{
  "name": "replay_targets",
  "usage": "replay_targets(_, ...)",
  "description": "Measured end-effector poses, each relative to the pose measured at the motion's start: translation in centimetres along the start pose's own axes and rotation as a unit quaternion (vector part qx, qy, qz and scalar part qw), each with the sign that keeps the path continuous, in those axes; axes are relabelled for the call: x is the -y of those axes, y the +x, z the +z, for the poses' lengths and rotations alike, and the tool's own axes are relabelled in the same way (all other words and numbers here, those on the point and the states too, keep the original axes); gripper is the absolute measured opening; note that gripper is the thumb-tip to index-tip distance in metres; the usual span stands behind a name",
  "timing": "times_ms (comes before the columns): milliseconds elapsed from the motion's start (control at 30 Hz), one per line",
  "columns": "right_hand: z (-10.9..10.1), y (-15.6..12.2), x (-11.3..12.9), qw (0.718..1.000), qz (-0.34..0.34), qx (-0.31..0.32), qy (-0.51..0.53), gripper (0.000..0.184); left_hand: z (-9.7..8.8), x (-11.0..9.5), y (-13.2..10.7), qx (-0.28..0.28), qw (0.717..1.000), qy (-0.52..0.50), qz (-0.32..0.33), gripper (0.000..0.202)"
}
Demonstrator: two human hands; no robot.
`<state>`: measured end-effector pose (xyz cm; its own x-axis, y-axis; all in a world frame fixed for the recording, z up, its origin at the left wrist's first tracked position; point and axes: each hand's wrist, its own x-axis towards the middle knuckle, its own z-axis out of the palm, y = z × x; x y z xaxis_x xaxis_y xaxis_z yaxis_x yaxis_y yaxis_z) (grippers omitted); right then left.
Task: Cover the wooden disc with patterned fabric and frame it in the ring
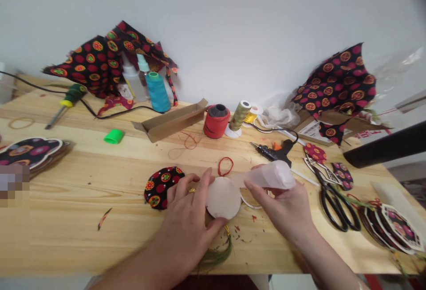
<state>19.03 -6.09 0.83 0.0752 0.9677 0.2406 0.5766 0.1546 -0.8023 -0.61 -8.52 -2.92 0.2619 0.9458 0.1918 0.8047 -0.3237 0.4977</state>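
Note:
My left hand (188,208) grips the edge of a round white disc (223,198), its thumb at the lower rim and forefinger at the upper left. A red cord loop (225,166) sticks out above the disc, and a green tassel (218,254) lies below it. Wrapped around a translucent white squeeze bottle (271,176) is my right hand (282,203). The bottle is tilted on its side, its narrow end pointing left towards the disc's upper right edge. Left of my left hand, partly covered by its fingers, lies a round patterned fabric piece (161,188).
Black-handled scissors (339,205) and stacked patterned ornaments (396,228) lie at the right. Behind are a glue gun (274,151), a red thread spool (216,121) and a cardboard tray (173,121). A green cap (113,136) and screwdriver (66,103) sit at the left.

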Motion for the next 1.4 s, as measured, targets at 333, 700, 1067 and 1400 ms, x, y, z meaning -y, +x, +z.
replay_targets(333,-1.0,-1.4,-0.4,1.000,0.011,0.000,0.015,0.010,0.0,0.0,0.1,-0.008,1.000,-0.004,0.006,0.079)
replay_targets(700,-1.9,-2.6,0.8,1.000,-0.009,0.002,-0.006,0.011,0.0,0.0,-0.1,-0.011,1.000,0.010,0.007,0.076)
replay_targets(1067,-1.5,-2.9,1.2,0.994,0.048,-0.009,0.101,0.014,0.0,0.0,-0.2,-0.003,1.000,0.005,0.007,0.081)
replay_targets(1400,1.1,-1.1,2.9,0.990,0.048,-0.027,0.131,0.009,-3.3,1.0,-2.6,-0.077,0.982,0.008,0.175,0.007)
